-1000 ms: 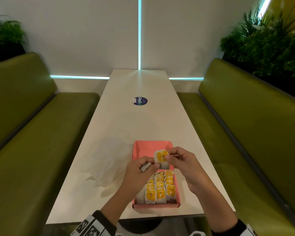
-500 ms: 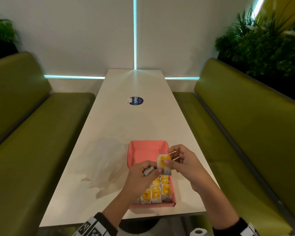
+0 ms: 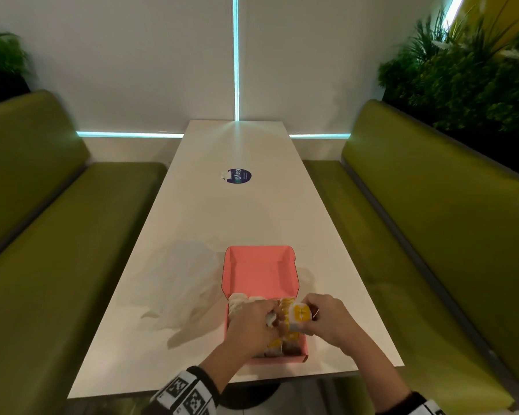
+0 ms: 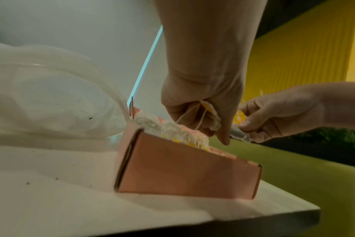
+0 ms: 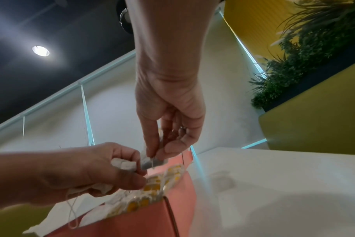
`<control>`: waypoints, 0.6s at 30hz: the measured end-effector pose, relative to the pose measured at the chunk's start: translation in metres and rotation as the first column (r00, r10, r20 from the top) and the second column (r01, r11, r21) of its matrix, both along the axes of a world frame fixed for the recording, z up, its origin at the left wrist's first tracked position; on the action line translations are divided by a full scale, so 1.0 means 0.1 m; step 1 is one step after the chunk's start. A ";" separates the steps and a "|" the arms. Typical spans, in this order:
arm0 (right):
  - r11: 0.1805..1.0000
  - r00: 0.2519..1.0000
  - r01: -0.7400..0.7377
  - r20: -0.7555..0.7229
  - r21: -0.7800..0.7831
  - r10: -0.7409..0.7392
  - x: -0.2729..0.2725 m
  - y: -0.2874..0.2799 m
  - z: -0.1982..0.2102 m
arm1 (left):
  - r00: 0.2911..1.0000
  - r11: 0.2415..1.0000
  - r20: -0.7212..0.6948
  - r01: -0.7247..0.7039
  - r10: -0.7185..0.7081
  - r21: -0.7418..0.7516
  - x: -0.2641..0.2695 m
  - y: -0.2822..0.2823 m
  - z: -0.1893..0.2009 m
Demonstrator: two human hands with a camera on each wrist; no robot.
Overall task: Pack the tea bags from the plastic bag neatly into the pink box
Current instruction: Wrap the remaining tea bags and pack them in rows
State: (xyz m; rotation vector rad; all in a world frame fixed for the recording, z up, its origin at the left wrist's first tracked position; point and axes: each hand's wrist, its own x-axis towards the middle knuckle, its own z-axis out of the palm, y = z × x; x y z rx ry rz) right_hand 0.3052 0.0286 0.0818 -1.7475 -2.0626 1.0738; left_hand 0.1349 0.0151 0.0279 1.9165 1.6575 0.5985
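White table between green benches: left hand fisted round crumpled tea bags above box; right hand pinches single bag beside it. Plastic bag left of hands. Left wrist view alone shows dangling strings.

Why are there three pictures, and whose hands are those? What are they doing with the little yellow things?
Those are one person's two hands, not a machine. The person wears three cameras: one on the head looking down at the white table, and one on each wrist looking along the hand.

On the table sits an open pink box with rows of tea bags packed inside. Their yellow parts are paper tags. Beside the box lies a crumpled clear plastic bag.

The right hand pinches one tea bag with a yellow tag over the box. The left hand grips more tea bags bunched together, strings dangling.
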 end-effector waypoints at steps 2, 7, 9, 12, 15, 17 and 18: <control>0.999 0.999 -0.040 0.004 0.019 0.040 0.00 -0.03 -0.06 | 0.978 0.999 -0.206 0.046 -0.045 -0.001 0.06 -0.02 -0.05; 0.989 0.979 -0.136 0.158 0.052 0.127 -0.03 -0.09 -0.22 | 0.930 0.992 -0.358 0.050 -0.088 -0.113 0.17 -0.04 -0.14; 0.984 0.956 -0.167 0.256 0.067 0.145 -0.05 -0.11 -0.29 | 0.915 0.993 -0.396 0.035 -0.077 -0.113 0.17 -0.05 -0.16; 0.960 0.887 -0.264 0.415 0.094 0.203 -0.09 -0.16 -0.28 | 0.912 0.993 -0.406 0.021 -0.066 -0.113 0.19 -0.04 -0.15; 0.931 0.818 -0.345 0.525 0.120 0.236 -0.12 -0.19 -0.28 | 0.907 0.995 -0.416 0.028 -0.065 -0.094 0.20 -0.02 -0.13; 0.918 0.781 -0.380 0.571 0.115 0.252 -0.14 -0.20 -0.28 | 0.905 0.995 -0.421 0.021 -0.059 -0.094 0.21 -0.02 -0.12; 0.915 0.770 -0.390 0.581 0.105 0.262 -0.15 -0.21 -0.28 | 0.902 0.995 -0.427 0.017 -0.058 -0.100 0.21 -0.02 -0.12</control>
